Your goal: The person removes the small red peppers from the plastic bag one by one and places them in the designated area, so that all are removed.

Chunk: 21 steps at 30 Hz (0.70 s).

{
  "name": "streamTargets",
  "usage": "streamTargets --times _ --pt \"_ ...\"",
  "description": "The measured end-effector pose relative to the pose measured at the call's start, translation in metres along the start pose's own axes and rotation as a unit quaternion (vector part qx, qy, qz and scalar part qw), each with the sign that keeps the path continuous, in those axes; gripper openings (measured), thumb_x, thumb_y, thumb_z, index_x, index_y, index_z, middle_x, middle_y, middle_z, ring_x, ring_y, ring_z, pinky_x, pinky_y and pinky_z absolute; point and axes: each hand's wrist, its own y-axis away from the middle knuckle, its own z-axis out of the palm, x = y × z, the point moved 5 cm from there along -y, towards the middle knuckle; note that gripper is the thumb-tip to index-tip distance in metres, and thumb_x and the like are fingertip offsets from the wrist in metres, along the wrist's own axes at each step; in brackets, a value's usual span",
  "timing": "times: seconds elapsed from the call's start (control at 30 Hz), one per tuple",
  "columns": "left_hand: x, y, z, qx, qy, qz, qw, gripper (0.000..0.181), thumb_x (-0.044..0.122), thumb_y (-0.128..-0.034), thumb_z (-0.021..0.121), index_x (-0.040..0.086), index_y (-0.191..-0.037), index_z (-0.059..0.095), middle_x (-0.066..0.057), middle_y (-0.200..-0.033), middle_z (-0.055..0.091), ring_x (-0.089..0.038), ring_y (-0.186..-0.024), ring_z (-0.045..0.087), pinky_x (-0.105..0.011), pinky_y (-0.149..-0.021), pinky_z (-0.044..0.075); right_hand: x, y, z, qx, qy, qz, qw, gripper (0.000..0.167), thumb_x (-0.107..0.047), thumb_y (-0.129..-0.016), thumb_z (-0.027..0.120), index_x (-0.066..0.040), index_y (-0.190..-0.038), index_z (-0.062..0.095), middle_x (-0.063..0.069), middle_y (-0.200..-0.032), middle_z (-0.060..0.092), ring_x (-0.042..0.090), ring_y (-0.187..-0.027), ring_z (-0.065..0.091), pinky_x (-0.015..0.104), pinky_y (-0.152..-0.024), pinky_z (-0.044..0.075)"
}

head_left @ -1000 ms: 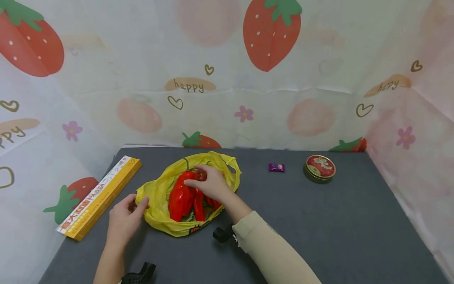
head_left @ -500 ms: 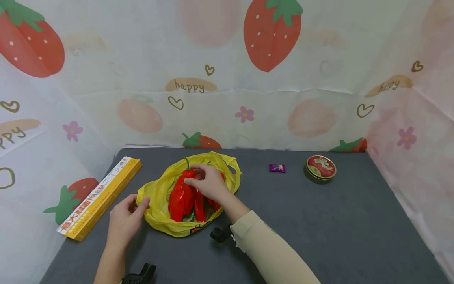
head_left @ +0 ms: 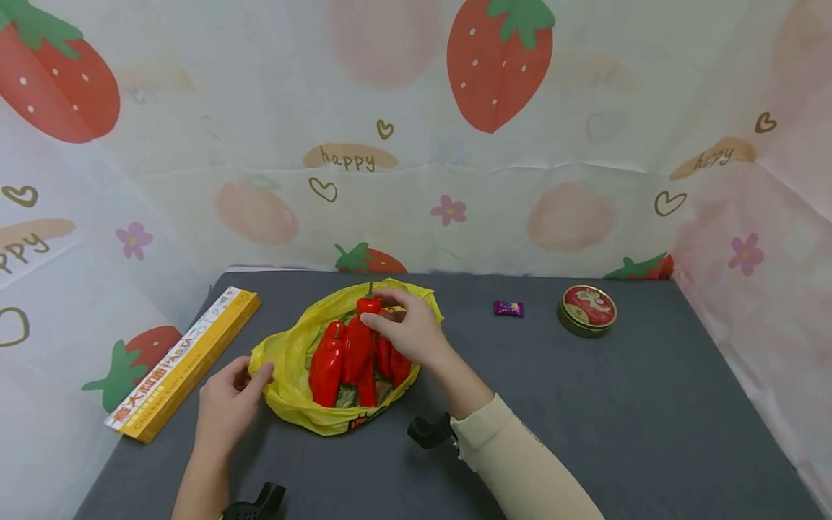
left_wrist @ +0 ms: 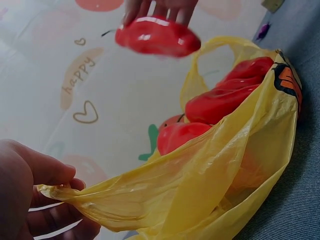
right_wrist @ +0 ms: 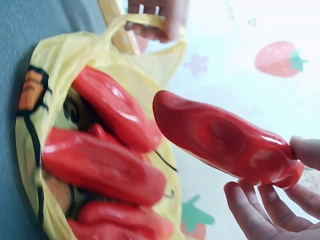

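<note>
The held red pepper (right_wrist: pixel 220 140) is in the air over the bag's open mouth, its long axis close to upright: stem end up, blunt tip down, with a slight tilt. Both wrist views show a gap between it and the other peppers (head_left: pixel 328 361), so that downward line from tip to bag mouth is, I judge, the relation that counts most here. The right hand (head_left: pixel 411 325) is the nearer one, pinching the pepper by its upper end with thumb on one side and fingers on the other, the lower body left free.

Below, the several other peppers lie together inside the yellow plastic bag (head_left: pixel 292 393) (how many rest deeper down, I cannot tell). Across the bag, on the side away from the right hand, the left hand (head_left: pixel 229 404) has the rim caught between thumb and fingers, drawing out a corner; it does not touch any pepper.

Farther out on the grey counter (head_left: pixel 650 404), the yellow pasta box (head_left: pixel 188 365) lies slantwise beyond the left hand, while the purple packet (head_left: pixel 508 309) and round tin (head_left: pixel 587 310) sit well apart to the right.
</note>
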Motion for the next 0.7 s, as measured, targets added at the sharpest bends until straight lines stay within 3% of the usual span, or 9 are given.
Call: streamTargets --times 0.13,0.3,0.7 --pt "0.001 0.000 0.000 -0.004 0.003 -0.003 1.0000 0.044 0.049 -0.1008 0.056 0.008 -0.108 0.069 -0.009 -0.090 0.065 -0.019 -0.080 0.052 -0.023 -0.060 0.045 0.002 0.010 -0.019 0.016 -0.026 -0.002 0.9995 0.047 -0.024 -0.094 0.073 -0.018 -0.139 0.060 0.009 -0.130 0.063 0.029 -0.111 0.068 0.040 -0.084 0.059" --pt "0.002 -0.001 0.000 -0.010 0.007 -0.005 0.9999 0.046 0.052 -0.1006 0.055 0.008 -0.109 0.068 -0.009 -0.090 0.064 -0.020 -0.081 0.052 -0.023 -0.060 0.045 0.005 0.022 -0.041 0.024 -0.019 -0.013 0.9994 0.048 -0.023 -0.094 0.072 -0.014 -0.140 0.059 0.009 -0.127 0.065 0.027 -0.109 0.067 0.042 -0.083 0.060" --pt "0.005 0.000 0.001 -0.006 -0.001 -0.002 1.0000 0.044 0.049 -0.1009 0.056 0.008 -0.106 0.069 -0.008 -0.085 0.063 -0.020 -0.078 0.051 -0.025 -0.060 0.041 0.011 0.047 -0.091 0.050 -0.002 -0.010 0.9987 0.048 -0.033 -0.093 0.074 -0.015 -0.135 0.058 0.011 -0.130 0.064 0.028 -0.109 0.068 0.039 -0.083 0.060"
